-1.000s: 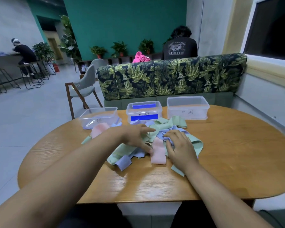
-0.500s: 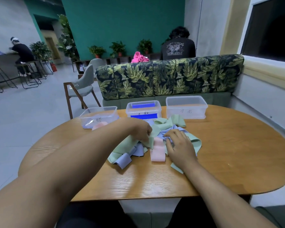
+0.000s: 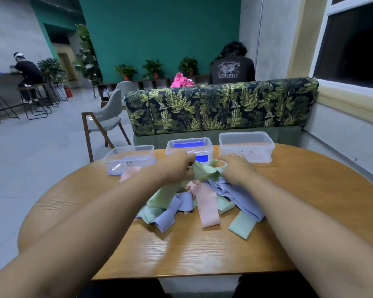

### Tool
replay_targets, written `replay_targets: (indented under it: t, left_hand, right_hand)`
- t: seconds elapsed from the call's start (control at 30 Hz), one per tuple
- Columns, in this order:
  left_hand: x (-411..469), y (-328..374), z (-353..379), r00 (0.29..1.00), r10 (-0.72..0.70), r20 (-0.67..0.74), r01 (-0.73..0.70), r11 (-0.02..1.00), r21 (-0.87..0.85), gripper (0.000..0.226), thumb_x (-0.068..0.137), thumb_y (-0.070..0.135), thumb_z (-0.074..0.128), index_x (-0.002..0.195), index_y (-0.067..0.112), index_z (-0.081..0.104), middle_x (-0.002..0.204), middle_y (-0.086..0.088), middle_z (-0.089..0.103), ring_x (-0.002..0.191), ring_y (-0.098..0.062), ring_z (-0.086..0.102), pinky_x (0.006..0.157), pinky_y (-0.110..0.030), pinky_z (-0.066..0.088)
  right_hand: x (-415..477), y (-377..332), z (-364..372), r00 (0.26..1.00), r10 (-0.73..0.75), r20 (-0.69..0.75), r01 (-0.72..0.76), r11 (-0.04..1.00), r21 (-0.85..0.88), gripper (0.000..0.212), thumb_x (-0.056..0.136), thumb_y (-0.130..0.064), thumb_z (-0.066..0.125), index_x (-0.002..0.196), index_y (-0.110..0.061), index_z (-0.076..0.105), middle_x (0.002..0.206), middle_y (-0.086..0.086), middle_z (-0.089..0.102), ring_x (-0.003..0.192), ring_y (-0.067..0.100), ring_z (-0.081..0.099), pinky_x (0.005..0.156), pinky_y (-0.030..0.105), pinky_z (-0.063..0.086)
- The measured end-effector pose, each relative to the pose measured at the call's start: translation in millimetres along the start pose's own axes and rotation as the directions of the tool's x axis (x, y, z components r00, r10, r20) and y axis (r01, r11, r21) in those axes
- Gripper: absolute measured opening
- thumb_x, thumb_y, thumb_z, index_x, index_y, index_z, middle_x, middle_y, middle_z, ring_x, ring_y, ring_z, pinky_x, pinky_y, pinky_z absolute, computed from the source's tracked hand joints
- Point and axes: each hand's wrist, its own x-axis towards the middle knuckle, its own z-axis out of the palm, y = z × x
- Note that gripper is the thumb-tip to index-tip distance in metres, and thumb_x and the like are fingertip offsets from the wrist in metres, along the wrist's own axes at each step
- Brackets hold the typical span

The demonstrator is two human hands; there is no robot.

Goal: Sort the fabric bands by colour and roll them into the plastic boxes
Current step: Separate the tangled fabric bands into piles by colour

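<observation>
With left hand (image 3: 176, 168) and right hand (image 3: 238, 171) each curled round the pale green fabric band (image 3: 205, 172), lifted over the mixed pile of soft bands (image 3: 206, 203) near the wooden table's (image 3: 310, 201) far edge, draw it upward slowly, shaking neighbours loose before rolling.

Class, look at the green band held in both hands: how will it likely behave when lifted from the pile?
Probably floppy: the green band sags and creases between the left hand and right hand. Likely light: a pinch holds it. It may drag neighbours, running into the pile.
</observation>
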Motion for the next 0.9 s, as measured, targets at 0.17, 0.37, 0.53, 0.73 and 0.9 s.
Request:
replay_targets:
  t: [0.17, 0.37, 0.53, 0.73, 0.9]
  left_hand:
    - [-9.4, -10.7, 2.9, 0.989, -0.055, -0.141, 0.023, 0.976, -0.215, 0.009, 0.100, 0.021, 0.059, 0.096, 0.016, 0.053, 0.085, -0.001, 0.057, 0.082, -0.029, 0.055, 0.070, -0.039, 0.045]
    - [-12.1, -9.5, -50.7, 0.917, -0.185, -0.354, 0.025, 0.912, -0.410, 0.009, 0.099, 0.027, 0.062, 0.099, 0.018, 0.060, 0.084, -0.003, 0.066, 0.077, -0.027, 0.059, 0.066, -0.039, 0.045]
    - [-14.7, 8.3, -100.4, 0.853, -0.242, -0.462, -0.071, 0.824, -0.562, 0.009, 0.098, 0.029, 0.066, 0.094, 0.022, 0.062, 0.077, 0.007, 0.071, 0.063, -0.002, 0.063, 0.053, -0.020, 0.043]
    - [-15.5, 25.7, -159.3, 0.771, -0.253, -0.584, -0.222, 0.753, -0.619, 0.003, 0.096, 0.025, 0.072, 0.098, 0.024, 0.069, 0.081, 0.013, 0.067, 0.069, 0.000, 0.060, 0.062, -0.021, 0.041]
    - [-22.6, 18.9, -190.4, 0.917, -0.169, -0.361, -0.277, 0.380, -0.882, 0.022, 0.096, -0.003, 0.063, 0.113, 0.008, 0.070, 0.098, -0.011, 0.072, 0.081, -0.019, 0.068, 0.078, -0.034, 0.059]
  right_hand:
    - [14.3, 2.1, -1.7, 0.996, -0.039, -0.078, 0.028, 0.991, -0.129, 0.014, 0.096, -0.031, 0.060, 0.088, -0.033, 0.071, 0.094, -0.008, 0.070, 0.099, 0.028, 0.067, 0.069, 0.032, 0.041]
    - [-2.7, -39.3, -66.2, 0.960, -0.164, -0.226, 0.243, 0.890, 0.385, 0.014, 0.091, -0.029, 0.066, 0.091, -0.035, 0.079, 0.084, -0.013, 0.075, 0.082, 0.010, 0.067, 0.078, 0.039, 0.056]
    - [-33.1, -92.2, -108.6, 0.949, -0.201, -0.242, 0.314, 0.657, 0.686, 0.020, 0.101, -0.022, 0.065, 0.111, -0.027, 0.081, 0.101, 0.003, 0.081, 0.086, 0.013, 0.069, 0.075, 0.034, 0.056]
    - [-55.0, -140.2, -157.4, 0.941, -0.258, -0.217, 0.303, 0.364, 0.881, 0.025, 0.105, -0.018, 0.059, 0.126, -0.021, 0.073, 0.104, -0.004, 0.079, 0.088, 0.008, 0.075, 0.070, 0.021, 0.056]
    - [-59.4, -144.8, -177.6, 0.923, -0.257, -0.288, 0.376, 0.432, 0.820, 0.060, 0.093, -0.012, 0.078, 0.142, -0.039, 0.057, 0.120, -0.001, 0.076, 0.106, 0.013, 0.076, 0.088, 0.029, 0.061]
